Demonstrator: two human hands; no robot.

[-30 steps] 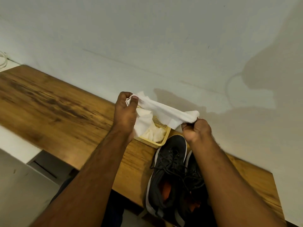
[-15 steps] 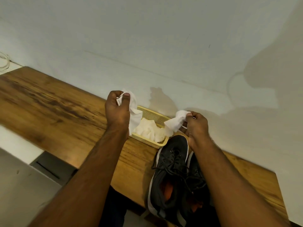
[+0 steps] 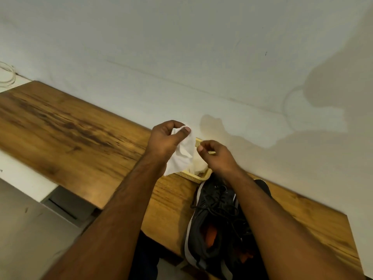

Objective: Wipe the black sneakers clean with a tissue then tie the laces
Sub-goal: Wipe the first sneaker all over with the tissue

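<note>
Change: right hand (image 3: 217, 156) has let go of its torn piece of tissue and moved in toward the left, both hands now close together above the basket.
Tissue (image 3: 182, 156): white, crumpled, pinched at its top between thumb and fingers of the left hand (image 3: 166, 141); the rest hangs down over the basket's left end.
Right hand: fingers loosely curled, thumb and forefinger tips near each other, holding nothing.
Sneakers (image 3: 216, 223): black pair side by side at the wooden tabletop's near edge, toes toward the wall, laces loose, orange insoles showing; right forearm crosses over them.
Basket (image 3: 198, 175): yellow mesh, just beyond the sneakers' toes near the wall, white tissues inside.
Tabletop (image 3: 66, 138): brown wood against a white wall.
Cable (image 3: 8, 75): white, coiled beyond the tabletop's far left corner.
</note>
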